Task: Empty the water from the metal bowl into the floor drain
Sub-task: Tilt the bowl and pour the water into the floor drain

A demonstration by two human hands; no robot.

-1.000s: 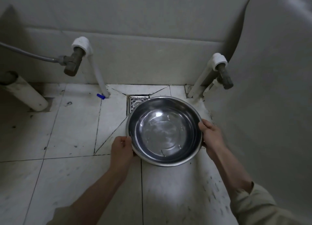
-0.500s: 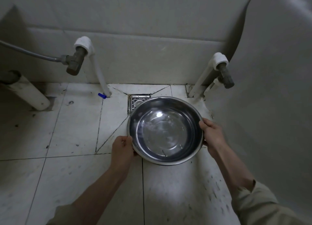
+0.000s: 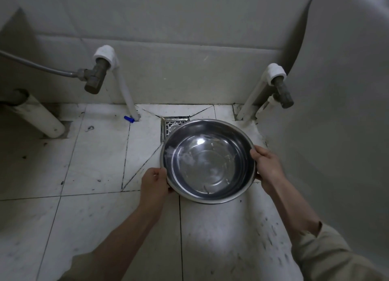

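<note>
The person holds the metal bowl (image 3: 208,160) in both hands, in the air above the tiled floor (image 3: 94,154). Its far rim covers the near right part of the floor drain (image 3: 173,126), so only the drain's far left corner of grating shows. The rest of the bowl hangs on the near side of the drain, its open top facing up.

The left hand (image 3: 154,181) grips the rim on the near left, fingers curled over the edge. The right hand (image 3: 267,167) grips the right side of the rim, the thumb lying on top and the fingers wrapped beneath. Both forearms are bare, with pale sleeves pushed up.

Inside, the steel shines wet, with a pale streaky patch on the left inner wall, the side towards the drain. How much water lies in it I cannot tell.

Left of the drain, a small blue cap (image 3: 128,119) lies at the foot of a thin white pipe, which rises to a dull metal valve (image 3: 95,78) with a grey hose (image 3: 42,68) running off left. Further left, a thick white pipe (image 3: 40,118) slants into the floor. Right of the drain, a second valve (image 3: 283,95) stands on white pipes, beside a large curved white fixture (image 3: 336,112).
</note>
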